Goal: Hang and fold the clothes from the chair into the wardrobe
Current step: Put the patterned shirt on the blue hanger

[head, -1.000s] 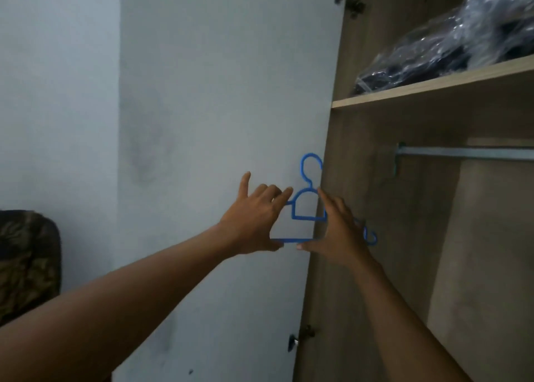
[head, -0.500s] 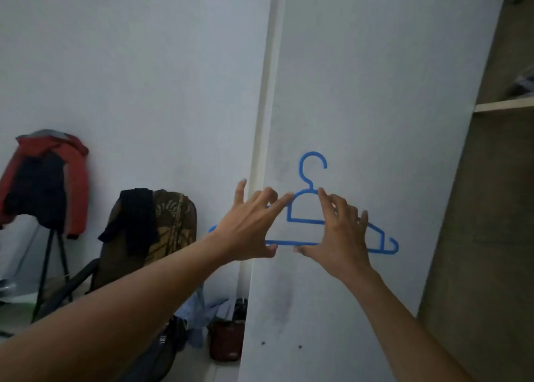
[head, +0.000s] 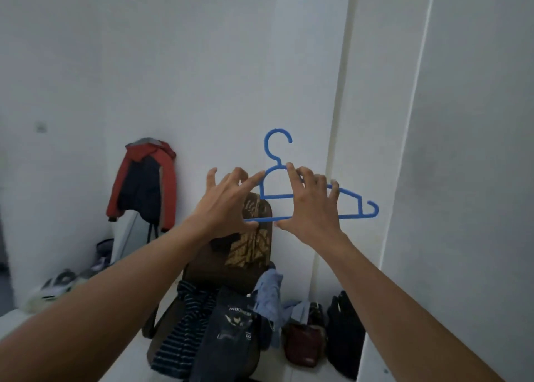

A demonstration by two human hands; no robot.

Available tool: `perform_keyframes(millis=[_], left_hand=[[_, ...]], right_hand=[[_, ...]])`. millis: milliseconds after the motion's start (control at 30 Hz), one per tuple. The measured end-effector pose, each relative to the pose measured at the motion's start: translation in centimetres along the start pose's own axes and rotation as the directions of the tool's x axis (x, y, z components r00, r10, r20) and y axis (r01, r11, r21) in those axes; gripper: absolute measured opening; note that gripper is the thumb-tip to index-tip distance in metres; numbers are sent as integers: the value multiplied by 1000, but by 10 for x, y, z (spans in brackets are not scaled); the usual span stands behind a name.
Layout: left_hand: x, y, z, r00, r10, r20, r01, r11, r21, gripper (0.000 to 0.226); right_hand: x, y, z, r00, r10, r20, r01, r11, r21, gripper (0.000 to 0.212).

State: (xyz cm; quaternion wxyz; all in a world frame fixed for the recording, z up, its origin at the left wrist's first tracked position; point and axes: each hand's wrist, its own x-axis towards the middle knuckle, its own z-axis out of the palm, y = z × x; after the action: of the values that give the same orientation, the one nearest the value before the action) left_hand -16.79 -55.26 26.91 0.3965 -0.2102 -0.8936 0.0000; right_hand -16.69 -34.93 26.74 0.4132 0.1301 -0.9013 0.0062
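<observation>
Pinching hanger [head: 276, 196] between both hands, hook up, in front of wall [head: 202, 64]. Left hand [head: 228, 202] on hanger's left half: thumb under bottom bar, forefinger tip on sloping top arm, other fingers fanned out and free. Right hand [head: 313, 208] just beside it, on the middle: thumb under bottom bar, fingers curled over top arm, hanger's right end sticking out past little finger. Thumbs close together on the bar. Below the hands, chair [head: 254, 246] with clothes piled on it: striped top [head: 185, 321] under left forearm, jeans [head: 231, 332] between forearms, blue shirt [head: 268, 292] nearer right forearm. Left of left hand, red jacket [head: 144, 179] hanging by wall. Under right forearm, two bags [head: 303, 344] on floor. Right of right hand, white door [head: 462, 179].
</observation>
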Motion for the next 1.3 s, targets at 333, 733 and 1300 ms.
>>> perform_keyframes(millis=[333, 733, 1300], left_hand=[[-2, -167, 60, 996, -50, 81, 45, 997, 58, 106], [-43, -254, 205, 938, -148, 312, 168, 985, -36, 109], [128, -314, 500, 899, -115, 423, 175, 979, -107, 103]], right_hand=[[84, -93, 121, 998, -47, 29, 46, 998, 35, 111], [98, -146, 269, 961, -104, 258, 92, 994, 59, 112], [232, -18, 565, 922, -31, 385, -18, 992, 124, 107]])
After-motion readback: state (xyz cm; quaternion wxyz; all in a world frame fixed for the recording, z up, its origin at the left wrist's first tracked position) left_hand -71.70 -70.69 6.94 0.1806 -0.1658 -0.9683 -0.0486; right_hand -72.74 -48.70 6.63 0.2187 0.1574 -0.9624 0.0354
